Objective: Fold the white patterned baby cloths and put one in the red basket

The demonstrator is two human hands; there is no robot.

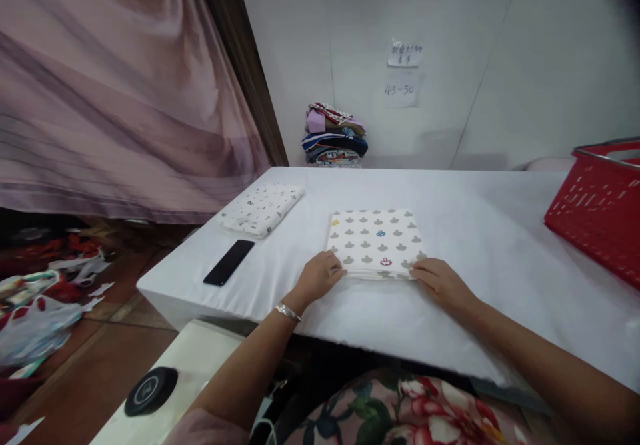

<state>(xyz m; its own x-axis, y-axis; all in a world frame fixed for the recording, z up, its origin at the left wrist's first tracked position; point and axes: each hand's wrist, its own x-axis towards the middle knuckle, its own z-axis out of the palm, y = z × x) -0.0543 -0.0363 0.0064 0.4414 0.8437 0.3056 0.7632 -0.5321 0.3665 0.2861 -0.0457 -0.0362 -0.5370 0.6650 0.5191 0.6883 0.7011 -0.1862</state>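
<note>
A folded white cloth with grey, blue, red and yellow motifs (374, 239) lies flat on the white-covered table (465, 231). At its near left corner, my left hand (317, 277), with a silver bracelet on the wrist, pinches the folded edge. The near right corner is pinched by my right hand (443, 283). Both thumbs face the near edge, where the stacked layers show. Farther left on the table lies a second folded white cloth with small dark prints (265, 209), touched by neither hand.
A black phone (229, 262) lies on the table's left side. At the right edge stands a red basket (600, 208). Behind the table is a pile of folded clothes (335, 138) against the wall. A pink curtain (125, 85) hangs at the left.
</note>
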